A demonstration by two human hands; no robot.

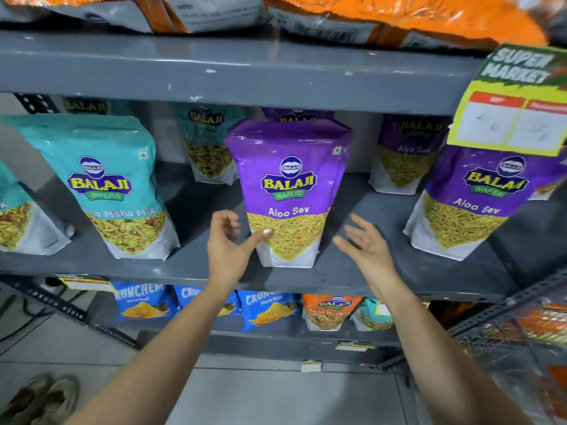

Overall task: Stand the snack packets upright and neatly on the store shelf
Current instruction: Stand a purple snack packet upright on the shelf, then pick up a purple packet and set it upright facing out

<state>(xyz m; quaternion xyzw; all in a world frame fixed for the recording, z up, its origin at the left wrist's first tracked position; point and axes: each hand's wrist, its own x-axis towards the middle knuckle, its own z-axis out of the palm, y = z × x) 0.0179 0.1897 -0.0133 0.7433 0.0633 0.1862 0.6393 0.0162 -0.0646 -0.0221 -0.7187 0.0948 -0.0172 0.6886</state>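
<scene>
both hands open around the centre aloo sev packet (288, 194), holding nothing.

we read it as just stood upright at the shelf (214, 268) front: left hand (228, 243) thumb touching its lower left, right hand (365, 243) just right, apart. packets behind it mostly hidden.

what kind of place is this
Most likely a supermarket aisle: grey metal shelves stocked with rows of snack packets such as Aloo Sev, and a hanging price sign printed "Super Market".
</scene>
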